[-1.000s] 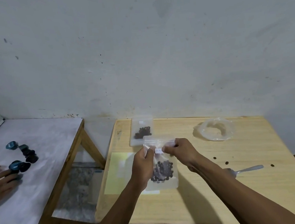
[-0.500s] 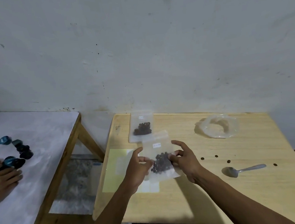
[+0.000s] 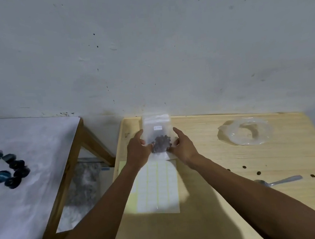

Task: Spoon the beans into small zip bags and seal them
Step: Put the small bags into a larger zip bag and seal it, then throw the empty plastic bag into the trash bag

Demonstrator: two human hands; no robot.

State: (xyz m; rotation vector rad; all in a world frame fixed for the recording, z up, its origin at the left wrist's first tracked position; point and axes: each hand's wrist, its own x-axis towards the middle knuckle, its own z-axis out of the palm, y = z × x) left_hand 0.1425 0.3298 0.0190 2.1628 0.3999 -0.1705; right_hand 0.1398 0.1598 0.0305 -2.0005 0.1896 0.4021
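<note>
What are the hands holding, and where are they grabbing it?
Both hands hold one small zip bag of beans by its lower sides: the left hand at its left edge, the right hand at its right, low over the table's far edge.

A zip bag (image 3: 158, 136) lies at the table's (image 3: 236, 217) far edge, label sheet (image 3: 158, 187) before it, spoon (image 3: 278, 181) right.

A pale grey plastered wall (image 3: 147, 44), flecked with small dark specks, rises beyond the hands. Beneath them stands a light wooden table (image 3: 230, 151). To their left a second wooden-framed table (image 3: 69, 164) carries a white, perhaps cloth, covering (image 3: 32, 148). The light is dim and even.
</note>
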